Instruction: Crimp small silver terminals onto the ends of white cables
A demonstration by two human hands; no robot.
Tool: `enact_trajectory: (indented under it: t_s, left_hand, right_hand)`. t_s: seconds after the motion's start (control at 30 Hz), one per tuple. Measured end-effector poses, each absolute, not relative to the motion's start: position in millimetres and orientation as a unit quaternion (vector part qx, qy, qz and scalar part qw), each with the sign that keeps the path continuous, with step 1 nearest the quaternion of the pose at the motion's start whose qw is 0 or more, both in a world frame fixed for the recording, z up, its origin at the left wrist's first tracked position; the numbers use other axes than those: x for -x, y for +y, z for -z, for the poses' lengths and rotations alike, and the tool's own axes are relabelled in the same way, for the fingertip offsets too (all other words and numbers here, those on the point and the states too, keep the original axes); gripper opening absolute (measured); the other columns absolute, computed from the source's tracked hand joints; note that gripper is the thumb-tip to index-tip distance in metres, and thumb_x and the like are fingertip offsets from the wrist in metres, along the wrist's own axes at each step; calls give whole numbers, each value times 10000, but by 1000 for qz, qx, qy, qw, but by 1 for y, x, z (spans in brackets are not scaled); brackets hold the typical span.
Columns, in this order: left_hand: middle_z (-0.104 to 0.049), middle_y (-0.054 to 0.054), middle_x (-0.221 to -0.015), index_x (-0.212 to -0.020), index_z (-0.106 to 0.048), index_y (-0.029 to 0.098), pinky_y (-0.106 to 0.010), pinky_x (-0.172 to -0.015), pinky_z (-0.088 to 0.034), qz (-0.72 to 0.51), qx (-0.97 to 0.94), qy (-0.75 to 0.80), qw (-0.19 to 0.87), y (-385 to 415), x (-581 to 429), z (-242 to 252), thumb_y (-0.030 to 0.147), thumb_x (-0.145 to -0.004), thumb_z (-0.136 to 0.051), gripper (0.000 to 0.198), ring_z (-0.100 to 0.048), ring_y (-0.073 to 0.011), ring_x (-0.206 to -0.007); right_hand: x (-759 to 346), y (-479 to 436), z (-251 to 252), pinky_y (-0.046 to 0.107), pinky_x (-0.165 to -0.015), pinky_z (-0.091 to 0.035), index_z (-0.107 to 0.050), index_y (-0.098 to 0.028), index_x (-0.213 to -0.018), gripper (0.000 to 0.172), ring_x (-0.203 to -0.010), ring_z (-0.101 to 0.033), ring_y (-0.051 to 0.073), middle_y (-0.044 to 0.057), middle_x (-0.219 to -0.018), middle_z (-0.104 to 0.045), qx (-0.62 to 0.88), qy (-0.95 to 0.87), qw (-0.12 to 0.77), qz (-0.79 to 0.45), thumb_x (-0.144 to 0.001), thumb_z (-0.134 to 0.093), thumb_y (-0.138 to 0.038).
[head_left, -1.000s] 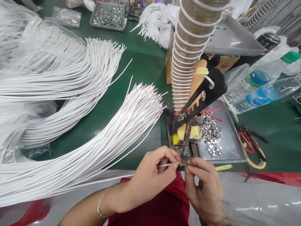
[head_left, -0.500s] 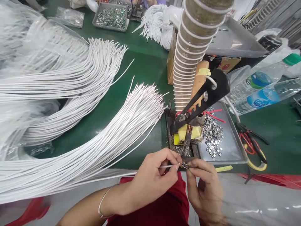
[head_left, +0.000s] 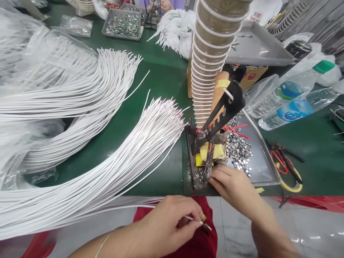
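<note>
Nearest: left hand (head_left: 177, 225), closed in a pinch on a white wire (head_left: 189, 217) just short of its tip, low in front of the bench (head_left: 161, 182) edge. A small end piece (head_left: 206, 225), metal with a bit of yellow, sticks out past the fingertips. Whether wire and piece are joined: too small to tell.

Handling, my judgement: wire very light, bendy along its length, springy up close; smooth sleeve, may slide or roll a little in the fingers. End piece looks stiff, tiny, easy to bend or pull off. Best hold is on the white sleeve right behind the piece, as now, leaving the metal free; don't tug it by the piece. Slack needs some support, since a long tail could drag the tip round.

Slightly farther: right hand (head_left: 233, 186) at the bench edge, fingers curled in beside the dark metal bar (head_left: 209, 168) of the stand. Fingertips partly hidden; can't tell if it grips anything.

Beyond: steel tray (head_left: 264, 168) with loose metal pieces (head_left: 239, 154), hard and slippery-looking, pick singly; pliers (head_left: 288, 166) right of it. Wire bundle (head_left: 145, 139) to the left, limp, likely heavy as a mass, tips fanned out.

Farther: ribbed hose (head_left: 211, 61) above the stand, two bottles right. Far back: parts tray (head_left: 120, 36), another person's hand (head_left: 166, 5).
</note>
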State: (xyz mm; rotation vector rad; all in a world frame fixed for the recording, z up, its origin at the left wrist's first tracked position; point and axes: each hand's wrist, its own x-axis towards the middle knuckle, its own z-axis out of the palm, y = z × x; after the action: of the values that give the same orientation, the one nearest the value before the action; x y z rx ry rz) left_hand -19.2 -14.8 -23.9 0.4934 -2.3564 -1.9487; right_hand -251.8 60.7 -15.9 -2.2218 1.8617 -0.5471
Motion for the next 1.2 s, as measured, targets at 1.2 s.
enact_trajectory:
  t_s: [1.2]
  left_hand:
    - [-610, -157, -923, -862, -638, 95, -453, -722, -499, -68, -387, -908, 147, -67, 36, 43, 86, -936, -583, 92, -549, -337, -834]
  right_hand:
    - [262, 15, -1, 343, -903, -507, -705, -167, -977, 185, -1023, -682, 227, 101, -1153, -714, 786, 555, 271, -31, -992, -522, -188]
